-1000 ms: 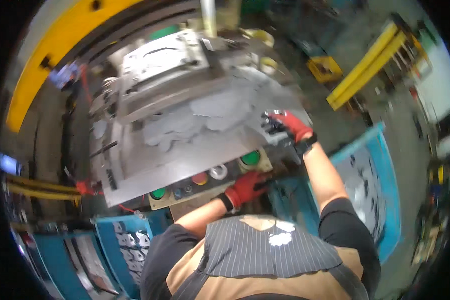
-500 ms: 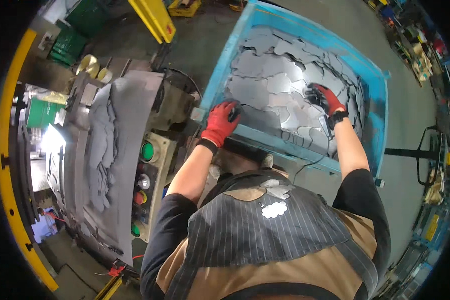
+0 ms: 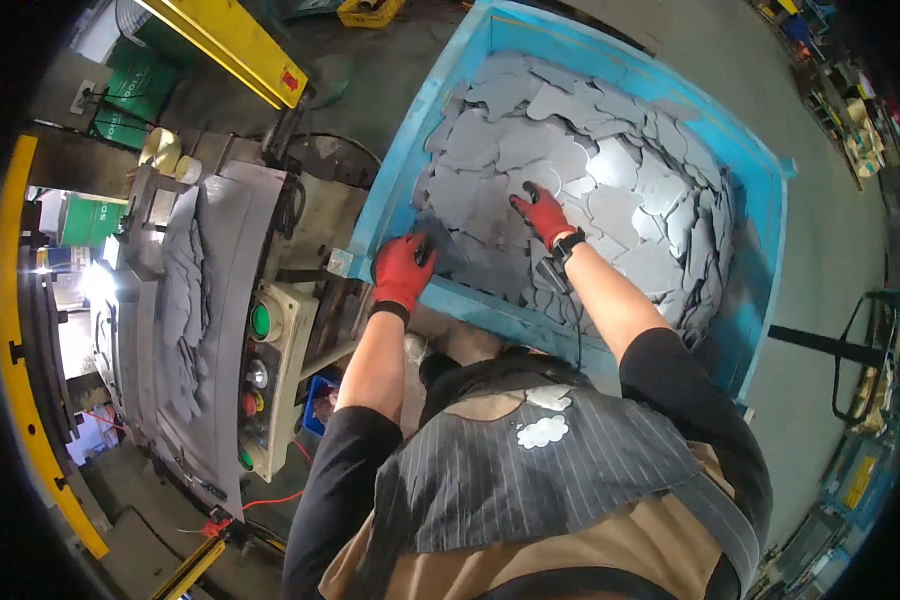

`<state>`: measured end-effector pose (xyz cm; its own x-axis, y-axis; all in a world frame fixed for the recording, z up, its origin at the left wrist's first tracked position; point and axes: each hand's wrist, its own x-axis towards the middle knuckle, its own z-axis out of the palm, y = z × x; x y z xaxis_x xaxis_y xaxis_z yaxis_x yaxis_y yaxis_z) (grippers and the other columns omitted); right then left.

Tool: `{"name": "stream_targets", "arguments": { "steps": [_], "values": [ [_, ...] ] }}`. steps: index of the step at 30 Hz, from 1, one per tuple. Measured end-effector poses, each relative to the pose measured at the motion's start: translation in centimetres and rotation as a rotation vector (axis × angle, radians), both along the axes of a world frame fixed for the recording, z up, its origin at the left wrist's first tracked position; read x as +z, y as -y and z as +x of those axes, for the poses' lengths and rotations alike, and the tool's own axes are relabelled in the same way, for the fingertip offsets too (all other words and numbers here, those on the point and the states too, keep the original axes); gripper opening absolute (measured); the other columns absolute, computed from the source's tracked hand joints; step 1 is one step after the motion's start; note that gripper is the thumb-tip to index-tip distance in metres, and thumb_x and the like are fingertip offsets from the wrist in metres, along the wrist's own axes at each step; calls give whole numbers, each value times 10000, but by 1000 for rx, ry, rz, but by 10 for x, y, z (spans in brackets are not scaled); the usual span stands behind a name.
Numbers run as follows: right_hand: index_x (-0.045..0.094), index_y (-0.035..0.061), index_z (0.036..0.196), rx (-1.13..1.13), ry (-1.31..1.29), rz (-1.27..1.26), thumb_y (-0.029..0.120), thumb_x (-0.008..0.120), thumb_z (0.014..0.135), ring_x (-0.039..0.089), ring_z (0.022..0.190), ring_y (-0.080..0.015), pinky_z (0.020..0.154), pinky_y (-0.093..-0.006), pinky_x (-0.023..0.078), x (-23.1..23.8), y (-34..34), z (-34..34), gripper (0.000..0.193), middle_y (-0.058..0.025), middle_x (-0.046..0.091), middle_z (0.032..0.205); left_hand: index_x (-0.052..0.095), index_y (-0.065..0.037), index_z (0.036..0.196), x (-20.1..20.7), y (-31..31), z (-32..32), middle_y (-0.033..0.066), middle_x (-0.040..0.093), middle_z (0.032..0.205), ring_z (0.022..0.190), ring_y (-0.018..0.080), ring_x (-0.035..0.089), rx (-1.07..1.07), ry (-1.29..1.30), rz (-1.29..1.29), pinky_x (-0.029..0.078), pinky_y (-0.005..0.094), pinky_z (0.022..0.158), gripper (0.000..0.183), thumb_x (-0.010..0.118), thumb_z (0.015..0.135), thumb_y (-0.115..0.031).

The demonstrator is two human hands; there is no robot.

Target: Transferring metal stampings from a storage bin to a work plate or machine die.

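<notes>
Flat grey metal pieces (image 3: pixel 500 140) with wavy outlines lie in overlapping layers inside a large blue box (image 3: pixel 425 120). My right hand (image 3: pixel 542 214), in a red glove with dark fingertips, is over the pieces left of the middle. Its fingers are apart and hold nothing that I can see; whether the tips touch a piece cannot be told. My left hand (image 3: pixel 402 274), gloved alike, is at the box's near left corner beside the rim. Its fingers bend loosely with a gap to the thumb, and no piece shows in them.
On the left is a machine with a grey sheet-metal table (image 3: pixel 232 230) bearing a ragged row of similar grey pieces (image 3: pixel 184 300). A control box (image 3: pixel 278 325) with green and red buttons faces me. A yellow post (image 3: pixel 235 45) rises behind. Red cable (image 3: pixel 275 500) runs low on the left.
My right hand has moved left across the pieces, from the right part of the box. My left hand has shifted slightly left and down. The view has shifted too.
</notes>
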<state>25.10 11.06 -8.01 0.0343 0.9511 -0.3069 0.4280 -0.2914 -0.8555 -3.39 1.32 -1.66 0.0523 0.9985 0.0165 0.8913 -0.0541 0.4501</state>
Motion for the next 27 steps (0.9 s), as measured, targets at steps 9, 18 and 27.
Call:
{"name": "stream_targets", "arguments": {
  "steps": [9, 18, 27],
  "values": [
    [323, -91, 1331, -218, 364, 13, 570, 653, 729, 395, 1230, -409, 1016, -454, 342, -36, -109, 35, 953, -296, 409, 1307, 629, -134, 1099, 7, -1, 0, 100, 617, 1053, 980, 304, 568, 10, 2, -43, 457, 395, 860, 403, 687, 740, -307],
    [578, 22, 1142, -415, -692, -186, 337, 653, 824, 558, 955, -204, 824, -324, 434, -41, -115, -9, 454, -76, 595, 1096, 644, -102, 1026, 11, -4, 0, 125, 620, 1018, 957, 325, 563, 13, 32, -112, 447, 413, 848, 343, 684, 740, -288],
    [553, 97, 1177, -167, -1174, -257, 227, 643, 846, 575, 796, -163, 649, -294, 461, -132, -135, -50, 367, -44, 620, 938, 629, -116, 1058, 14, -16, 0, 92, 632, 1005, 929, 315, 564, -66, 29, -98, 451, 408, 830, 367, 675, 735, -284]
  ]
}}
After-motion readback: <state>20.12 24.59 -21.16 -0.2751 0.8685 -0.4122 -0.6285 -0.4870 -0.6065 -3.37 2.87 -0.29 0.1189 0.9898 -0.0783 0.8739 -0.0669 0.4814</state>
